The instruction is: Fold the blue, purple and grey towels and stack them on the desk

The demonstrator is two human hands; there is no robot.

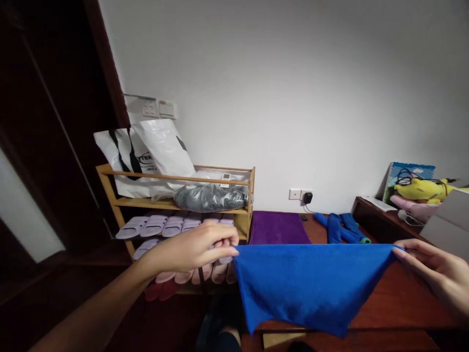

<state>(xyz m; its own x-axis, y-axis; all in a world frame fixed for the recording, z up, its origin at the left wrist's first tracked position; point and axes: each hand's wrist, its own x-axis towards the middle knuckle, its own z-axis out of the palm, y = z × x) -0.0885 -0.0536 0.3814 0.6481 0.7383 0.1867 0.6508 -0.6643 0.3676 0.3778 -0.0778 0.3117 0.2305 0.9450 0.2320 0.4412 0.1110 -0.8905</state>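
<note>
A bright blue towel (311, 283) hangs stretched between my two hands, its top edge taut and its lower corners dangling over the front of the wooden table (406, 298). My left hand (205, 244) pinches the upper left corner between thumb and fingers. At the upper right corner, my right hand (432, 264) grips the cloth in the same way. Behind the towel, a purple cloth (278, 227) lies flat on the table. Several rolled blue cloths (335, 229) are piled farther right, near the wall.
Left of the table stands a wooden rack (176, 177) with several slippers (154, 226), white bags (161, 151) and a plastic-wrapped dark bundle (212, 196). A black plug (308, 197) sits in the wall socket. At right are a yellow plush toy (421, 189) and a white box (450, 220).
</note>
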